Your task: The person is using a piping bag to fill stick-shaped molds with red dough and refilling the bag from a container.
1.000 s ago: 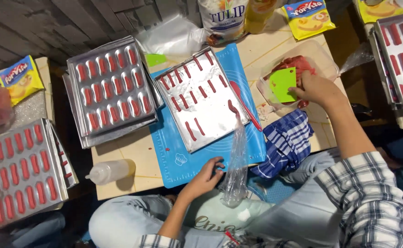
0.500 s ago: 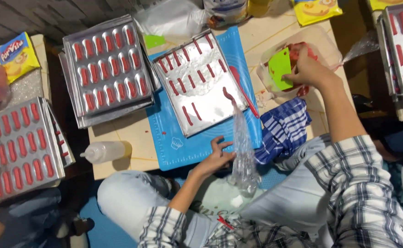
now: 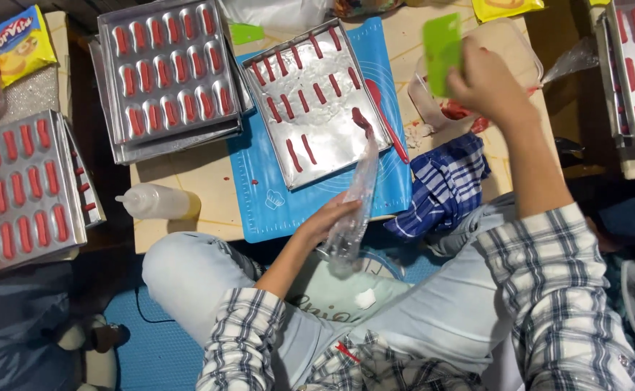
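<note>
Overhead, the left hand (image 3: 330, 217) is closing its fingers around a clear piping bag (image 3: 356, 203), its red tip resting on the metal tray (image 3: 317, 101) atop the blue mat (image 3: 274, 195) on the bench (image 3: 180, 174). The right hand (image 3: 488, 83) is gripping a green scraper (image 3: 442, 43) over a plastic bowl (image 3: 513, 43). Squeezing now could smear batter across the tray's 3 piped rows.
</note>
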